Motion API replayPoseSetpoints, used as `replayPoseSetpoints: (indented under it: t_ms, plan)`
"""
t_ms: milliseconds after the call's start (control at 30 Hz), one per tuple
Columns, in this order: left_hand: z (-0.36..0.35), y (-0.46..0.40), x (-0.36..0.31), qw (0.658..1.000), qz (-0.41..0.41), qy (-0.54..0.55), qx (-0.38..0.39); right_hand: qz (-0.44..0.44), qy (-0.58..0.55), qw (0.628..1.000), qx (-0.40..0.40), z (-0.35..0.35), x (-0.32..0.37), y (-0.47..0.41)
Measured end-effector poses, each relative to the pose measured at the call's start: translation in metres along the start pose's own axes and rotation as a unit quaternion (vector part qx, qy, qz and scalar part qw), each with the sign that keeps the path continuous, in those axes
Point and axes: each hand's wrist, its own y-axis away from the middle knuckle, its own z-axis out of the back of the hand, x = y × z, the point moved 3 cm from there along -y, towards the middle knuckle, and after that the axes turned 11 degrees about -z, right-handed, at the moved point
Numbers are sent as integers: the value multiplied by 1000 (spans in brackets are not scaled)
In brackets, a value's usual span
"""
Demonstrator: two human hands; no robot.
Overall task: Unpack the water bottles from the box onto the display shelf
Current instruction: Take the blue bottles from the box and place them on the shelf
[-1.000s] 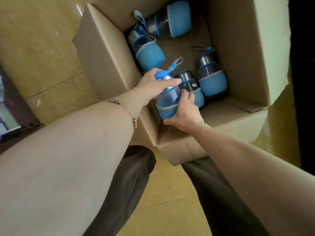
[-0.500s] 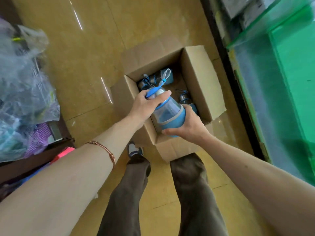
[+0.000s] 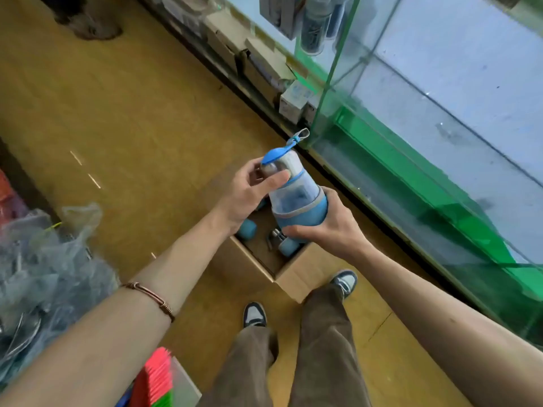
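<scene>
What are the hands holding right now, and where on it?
One water bottle: the left hand grips its cap end, the right hand grips its blue base, above the box.

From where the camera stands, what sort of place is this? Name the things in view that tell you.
Probably a small shop or its stockroom. A glass display case runs along the floor, small boxed goods are stacked against it, and a cardboard box of matching blue water bottles sits open for unpacking.

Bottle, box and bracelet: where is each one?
bottle [image 3: 296, 198], head view, on its clear middle.
box [image 3: 305, 277], head view, on its near outer wall.
bracelet [image 3: 150, 296], head view, on the band across the left forearm.
</scene>
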Motion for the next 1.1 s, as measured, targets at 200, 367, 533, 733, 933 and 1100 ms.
replayPoseSetpoints:
  t_ms: [200,367,533,733,933,1100]
  plan:
    - [-50,21,-76,993,-50,12,102,47,-47,995,-70,47,35,75]
    - [-110,46,-131,983,-93,-27,159,79,-36,987,-135,106,45,138]
    - [-182,77,-172,968,-149,-67,191,110,-35,977,-177,173,34,203]
    - [-287,128,-205,952,-228,-84,186,121,-47,960,-247,252,1,283]
    - [-388,173,-226,927,-288,-91,223,132,-28,943,-305,325,-35,368]
    - [-464,198,-243,919,-297,-63,252,128,-30,924,-360,376,-64,430]
